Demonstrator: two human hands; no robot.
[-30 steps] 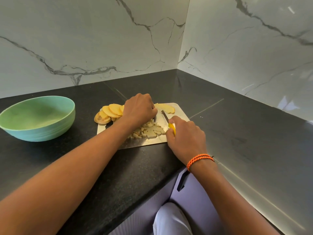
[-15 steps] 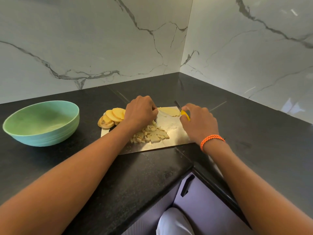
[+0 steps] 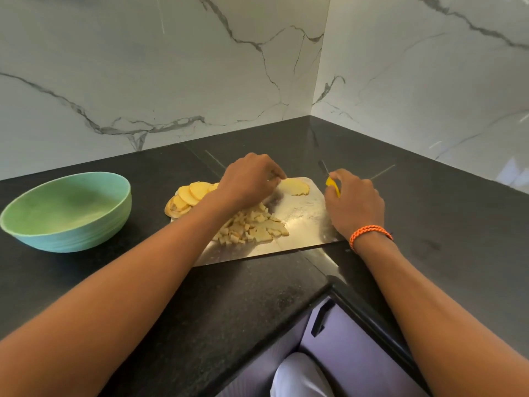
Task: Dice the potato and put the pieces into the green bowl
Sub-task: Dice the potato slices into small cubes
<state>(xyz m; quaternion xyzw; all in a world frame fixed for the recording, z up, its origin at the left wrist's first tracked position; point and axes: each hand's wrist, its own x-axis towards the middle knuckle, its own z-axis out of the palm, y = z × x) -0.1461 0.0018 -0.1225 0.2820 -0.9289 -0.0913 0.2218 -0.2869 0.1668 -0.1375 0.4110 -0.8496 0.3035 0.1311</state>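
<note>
A metal cutting board point(image 3: 303, 227) lies on the black counter. Round potato slices point(image 3: 189, 196) are stacked at its left edge, and a pile of diced potato pieces point(image 3: 252, 227) lies in its middle. One flat potato slice point(image 3: 294, 187) sits at the far side. My left hand point(image 3: 249, 179) hovers over the board, its fingertips touching that slice's left edge. My right hand point(image 3: 353, 202) grips a yellow-handled knife point(image 3: 332, 183), blade pointing away past the board's far right corner. The green bowl point(image 3: 65, 210) stands to the left, with nothing visible inside.
Marble walls meet in a corner behind the counter point(image 3: 443, 224). The counter's front edge steps inward below the board, above a lilac cabinet with a dark handle point(image 3: 320, 319).
My right hand has carried the knife from the board's middle to its far right corner. My left hand has shifted slightly toward the lone slice.
</note>
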